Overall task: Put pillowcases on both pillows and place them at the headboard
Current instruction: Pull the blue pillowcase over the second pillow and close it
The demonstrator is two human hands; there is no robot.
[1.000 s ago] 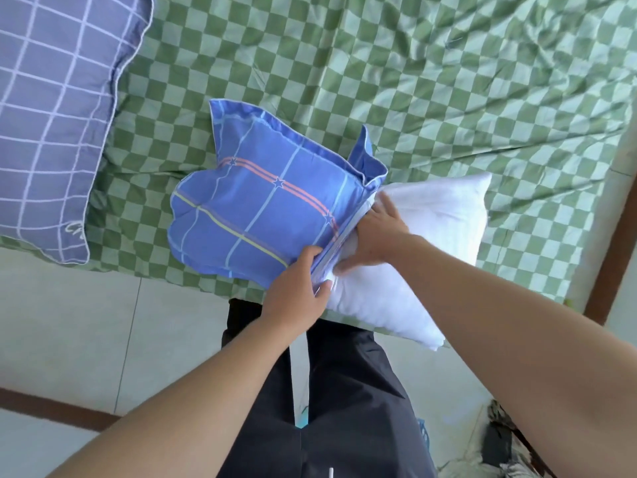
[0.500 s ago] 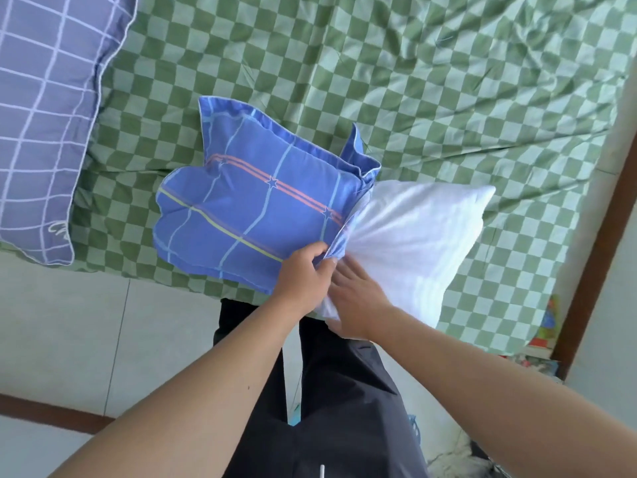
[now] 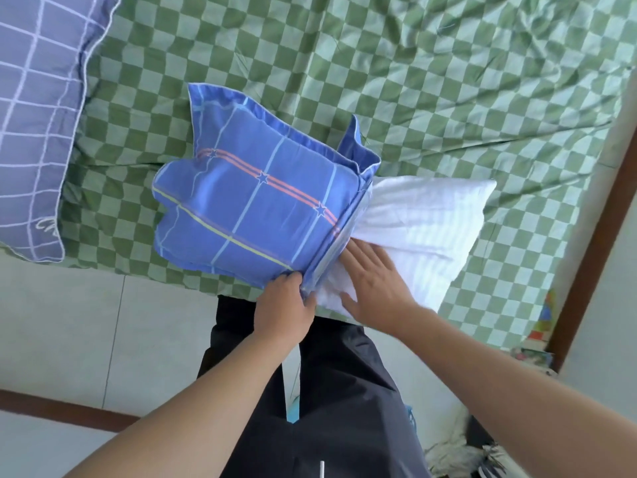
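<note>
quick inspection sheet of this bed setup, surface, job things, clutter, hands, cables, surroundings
surface: bed with a green checked sheet, wrinkled.
job's things: white pillow about half inside the blue striped pillowcase, the rest sticking out of the opening; a second pillow in a purple grid pillowcase lies at the left edge of the bed.
clutter: colourful items low by the bed's right edge, too small to identify.
hands: left hand pinches the pillowcase's open edge; right hand lies flat, fingers straight, on the white pillow by the opening.
cables: nothing seen.
surroundings: pale tiled floor; brown wooden trim at right.
</note>
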